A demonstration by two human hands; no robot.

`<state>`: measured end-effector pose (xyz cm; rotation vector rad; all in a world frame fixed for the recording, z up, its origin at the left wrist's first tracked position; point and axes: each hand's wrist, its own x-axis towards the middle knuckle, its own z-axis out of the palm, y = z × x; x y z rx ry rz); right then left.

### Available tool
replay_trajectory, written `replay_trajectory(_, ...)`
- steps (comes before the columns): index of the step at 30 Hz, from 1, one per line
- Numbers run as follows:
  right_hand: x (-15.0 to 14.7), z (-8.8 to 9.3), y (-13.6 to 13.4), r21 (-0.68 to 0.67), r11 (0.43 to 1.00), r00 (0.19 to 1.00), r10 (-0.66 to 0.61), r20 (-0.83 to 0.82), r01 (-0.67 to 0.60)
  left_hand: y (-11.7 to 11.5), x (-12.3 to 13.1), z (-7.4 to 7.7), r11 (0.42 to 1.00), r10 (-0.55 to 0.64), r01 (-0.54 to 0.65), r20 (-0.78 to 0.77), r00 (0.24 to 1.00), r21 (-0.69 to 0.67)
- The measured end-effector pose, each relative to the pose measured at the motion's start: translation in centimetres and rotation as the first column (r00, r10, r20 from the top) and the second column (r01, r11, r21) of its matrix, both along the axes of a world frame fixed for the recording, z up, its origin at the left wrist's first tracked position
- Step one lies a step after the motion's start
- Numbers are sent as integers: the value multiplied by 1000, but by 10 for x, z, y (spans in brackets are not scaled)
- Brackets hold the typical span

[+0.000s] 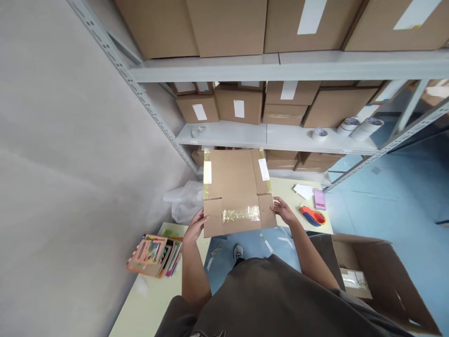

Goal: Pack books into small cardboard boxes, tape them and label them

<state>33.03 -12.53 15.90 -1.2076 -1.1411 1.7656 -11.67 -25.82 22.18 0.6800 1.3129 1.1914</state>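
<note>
A flattened brown cardboard box is held up in front of me, with clear tape across its lower part and white labels near both side edges. My left hand grips its lower left edge, thumb on the front face. On the opposite edge, my right hand holds the cardboard with fingers at the side. Beyond the right hand, a red and blue tape dispenser lies on the pale table, near white paper and a pink item.
Metal shelving with cardboard boxes and tape rolls stands ahead. Books sit on the left table. Clear plastic lies by the wall. A large open carton is at the right.
</note>
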Motion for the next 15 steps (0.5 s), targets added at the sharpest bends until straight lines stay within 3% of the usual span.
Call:
replay_trajectory(4,11,3,0,-104,988,993,-117,-5,116,58,-9,5,981,-192,192,66,979,4)
replay_trajectory(8,21,-4,2,-148,963,973,-216,81,226,102,2,4,963,-265,269,109,958,-25)
replay_trajectory(12,27,-15,12,-144,942,944,-278,177,305,134,29,0,978,-203,209,159,966,-23)
replay_trajectory(15,35,-20,19,-101,925,896,-320,309,365,154,67,-4,995,-92,97,204,975,-13)
